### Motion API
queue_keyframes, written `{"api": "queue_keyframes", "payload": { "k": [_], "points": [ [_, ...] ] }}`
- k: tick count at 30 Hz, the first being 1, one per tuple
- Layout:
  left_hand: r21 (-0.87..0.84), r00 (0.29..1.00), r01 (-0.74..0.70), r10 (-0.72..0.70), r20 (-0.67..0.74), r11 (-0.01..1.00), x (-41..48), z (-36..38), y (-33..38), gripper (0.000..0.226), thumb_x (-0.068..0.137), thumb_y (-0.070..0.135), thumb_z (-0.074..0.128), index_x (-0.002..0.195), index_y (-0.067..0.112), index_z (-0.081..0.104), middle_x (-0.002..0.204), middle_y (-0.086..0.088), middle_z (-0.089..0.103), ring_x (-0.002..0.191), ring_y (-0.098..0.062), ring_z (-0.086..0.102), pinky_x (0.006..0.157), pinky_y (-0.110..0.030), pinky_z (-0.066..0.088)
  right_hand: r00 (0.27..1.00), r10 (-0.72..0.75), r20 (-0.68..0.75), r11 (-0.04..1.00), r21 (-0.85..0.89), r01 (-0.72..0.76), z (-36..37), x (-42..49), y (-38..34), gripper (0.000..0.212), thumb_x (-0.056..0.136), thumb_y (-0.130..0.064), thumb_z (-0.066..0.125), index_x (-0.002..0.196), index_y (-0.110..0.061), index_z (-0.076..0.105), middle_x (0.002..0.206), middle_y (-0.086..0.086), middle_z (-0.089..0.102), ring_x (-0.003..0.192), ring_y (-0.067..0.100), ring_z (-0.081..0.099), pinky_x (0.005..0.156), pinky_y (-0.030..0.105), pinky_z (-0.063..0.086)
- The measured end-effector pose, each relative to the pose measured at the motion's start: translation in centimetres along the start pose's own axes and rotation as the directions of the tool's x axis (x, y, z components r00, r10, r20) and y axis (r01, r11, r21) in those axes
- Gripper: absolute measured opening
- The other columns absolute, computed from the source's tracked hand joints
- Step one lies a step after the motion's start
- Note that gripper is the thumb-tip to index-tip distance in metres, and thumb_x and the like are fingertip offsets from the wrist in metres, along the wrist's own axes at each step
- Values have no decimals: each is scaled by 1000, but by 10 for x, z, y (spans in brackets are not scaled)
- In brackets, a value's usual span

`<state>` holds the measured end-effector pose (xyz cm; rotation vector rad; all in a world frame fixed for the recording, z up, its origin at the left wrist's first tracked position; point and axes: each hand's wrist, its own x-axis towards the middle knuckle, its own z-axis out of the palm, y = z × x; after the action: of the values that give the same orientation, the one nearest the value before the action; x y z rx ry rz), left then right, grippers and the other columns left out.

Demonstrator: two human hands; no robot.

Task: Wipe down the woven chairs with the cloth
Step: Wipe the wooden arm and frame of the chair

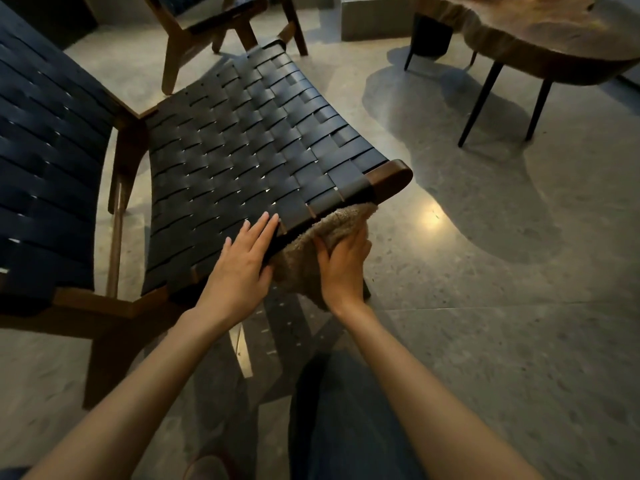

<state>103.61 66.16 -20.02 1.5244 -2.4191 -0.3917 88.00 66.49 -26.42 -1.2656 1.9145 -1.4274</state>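
front edge of near chair under wipe; second chair judged outstanding

progress: work stands at the front edge of the near chair [249,150]. the cloth [301,271] is pressed against the front rail [391,178] and hangs below it, just short of the rail's bare wooden corner. the light is dim and no streaks or damp patches show, so it cannot be told how much of the seat or the backrest [45,150] is done. a second chair [207,26] stands well behind with no hand near it, so it is judged as left to do.

hands: the right hand [344,268] grips the bunched cloth, thumb on the near face. the left hand [242,268] lies flat on the seat straps just beside the cloth, fingers straight and holding nothing. it is probably steadying the chair.

condition: the seat is made of dark flat straps in a basket weave, dipping in a shallow curve, with small gaps that let light through. the frame is brown wood. the cloth is tan terry, crumpled, and whether it is damp cannot be told.
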Motion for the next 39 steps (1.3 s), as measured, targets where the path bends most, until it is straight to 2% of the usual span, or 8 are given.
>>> {"api": "queue_keyframes", "payload": {
  "k": [8,13,18,21,25,29,34,39],
  "points": [
    [-84,1000,-13,11,-29,996,-9,-3,2,67,97,13,48,151,25,10,158,9,7,146,-13,2,118,-35,5,988,36,150,929,-368,22,-37,-5,23,51,93,-27,58,137,-9,39,137,8,41,118,24,43,94,32,45],
    [-112,970,-76,47,-240,991,-19,-9,9,51,89,16,62,137,17,46,125,-1,46,115,-14,42,99,-35,43,956,-292,30,952,-84,293,-65,-18,-18,57,87,-27,66,134,-12,37,133,9,37,118,20,39,91,34,45],
    [-424,999,19,-33,-26,905,-23,-17,17,65,84,35,66,136,46,29,91,7,51,79,-3,51,71,-16,46,923,-234,305,956,247,161,-68,-31,-55,41,88,-23,45,128,-19,36,127,4,38,117,20,44,99,45,46],
    [-573,996,78,-84,16,816,-25,-18,20,33,89,27,62,119,34,51,86,1,61,76,-3,60,67,-27,52,880,-278,385,945,273,179,-70,-35,-64,37,86,-14,48,121,-18,41,121,8,45,110,24,50,91,45,51],
    [-445,987,131,-160,-29,886,-36,-24,20,14,91,25,60,105,23,59,90,4,64,81,-11,63,71,-42,57,886,-319,338,931,-64,359,-74,-31,-62,51,82,-7,66,129,-16,47,115,4,52,104,20,49,87,34,48],
    [-370,914,204,-311,-259,906,-50,-22,19,5,92,27,58,96,28,54,69,11,64,61,-2,64,57,-33,58,837,-481,261,688,-479,545,-69,-25,-64,42,79,-20,73,119,-22,62,108,1,61,100,24,45,91,41,36],
    [-588,782,241,-514,-353,772,-42,5,22,26,89,22,63,112,19,50,98,2,63,87,-11,62,79,-33,55,862,-464,203,717,-486,500,-51,-13,-70,24,75,-14,78,97,-15,69,98,11,50,84,20,45,65,24,37],
    [-730,694,230,-635,-341,643,-30,38,38,52,84,21,69,128,18,39,121,0,31,114,-8,27,91,-23,35,870,-424,251,766,-414,492,-42,1,-70,16,81,-12,71,96,-16,68,93,7,54,74,21,54,59,26,41]
  ]
}}
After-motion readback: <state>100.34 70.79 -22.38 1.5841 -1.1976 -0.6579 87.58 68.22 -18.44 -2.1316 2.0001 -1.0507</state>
